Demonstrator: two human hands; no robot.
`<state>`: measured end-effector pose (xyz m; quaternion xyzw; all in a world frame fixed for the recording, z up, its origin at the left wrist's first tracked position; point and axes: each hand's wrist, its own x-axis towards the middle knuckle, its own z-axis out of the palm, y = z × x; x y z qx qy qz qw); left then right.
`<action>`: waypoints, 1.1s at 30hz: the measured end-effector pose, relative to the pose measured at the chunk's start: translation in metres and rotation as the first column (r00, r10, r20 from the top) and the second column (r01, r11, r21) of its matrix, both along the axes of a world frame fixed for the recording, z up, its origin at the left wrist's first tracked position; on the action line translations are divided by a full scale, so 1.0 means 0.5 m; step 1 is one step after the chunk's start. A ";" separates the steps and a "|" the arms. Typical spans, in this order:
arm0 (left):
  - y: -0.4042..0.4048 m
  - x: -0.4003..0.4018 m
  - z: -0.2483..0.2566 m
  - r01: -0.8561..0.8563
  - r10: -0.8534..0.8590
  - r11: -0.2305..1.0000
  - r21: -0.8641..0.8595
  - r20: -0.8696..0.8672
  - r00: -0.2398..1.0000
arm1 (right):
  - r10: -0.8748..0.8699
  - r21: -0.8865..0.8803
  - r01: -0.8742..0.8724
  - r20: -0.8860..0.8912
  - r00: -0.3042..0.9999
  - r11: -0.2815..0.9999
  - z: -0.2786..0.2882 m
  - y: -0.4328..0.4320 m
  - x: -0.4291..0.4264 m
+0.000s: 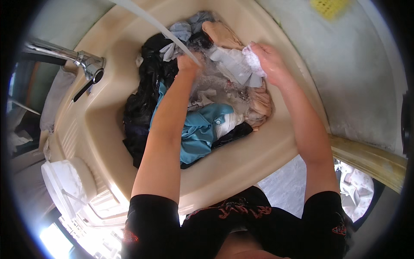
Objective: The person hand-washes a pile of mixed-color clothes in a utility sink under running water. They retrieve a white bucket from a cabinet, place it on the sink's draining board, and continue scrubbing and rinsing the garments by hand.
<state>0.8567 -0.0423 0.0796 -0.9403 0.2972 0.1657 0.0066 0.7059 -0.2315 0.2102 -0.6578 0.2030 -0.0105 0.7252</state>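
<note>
Wet clothes fill the basin of a beige laundry sink [278,129]. My right hand [270,63] grips a white lacy cloth [254,60] near the far right wall. My left hand [190,63] is down among the clothes under a stream of water [161,29]; its fingers are hidden by splashing and foam. Near the hands lie a pale ruffled garment [229,63], a peach garment [221,34] and a grey-blue cloth [181,30]. Black clothes [148,81] line the left side. A teal buttoned garment [200,136] lies nearer me, beside a white cloth [226,124].
A chrome tap [90,66] is mounted on the sink's left side. A white bucket [69,186] stands on the ribbed ledge at the lower left. The wall [349,81] rises close on the right, with a yellow mesh item [328,6] at the top.
</note>
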 end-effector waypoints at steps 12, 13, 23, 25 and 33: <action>0.151 -0.349 0.292 0.225 -0.141 0.830 -0.511 0.199 0.970 | 0.022 0.073 -0.028 0.080 0.997 0.997 -0.026 -0.018 0.020; 0.163 -0.365 0.316 0.230 -0.150 0.818 -0.527 0.191 0.970 | 0.008 0.070 -0.016 0.116 0.993 0.997 -0.030 -0.014 0.020; -0.029 -0.411 0.201 0.469 -0.466 0.616 -0.633 0.187 0.865 | -0.096 0.204 0.072 0.108 0.990 0.976 -0.012 0.000 0.012; -0.075 -0.394 0.133 0.490 -0.448 0.709 -0.506 0.213 0.868 | -0.162 0.249 0.125 0.136 0.977 0.960 -0.008 0.004 0.010; -0.177 -0.234 0.050 0.123 -0.167 0.950 -0.286 -0.132 0.977 | -0.142 0.098 0.131 0.114 0.983 0.987 0.000 0.005 0.009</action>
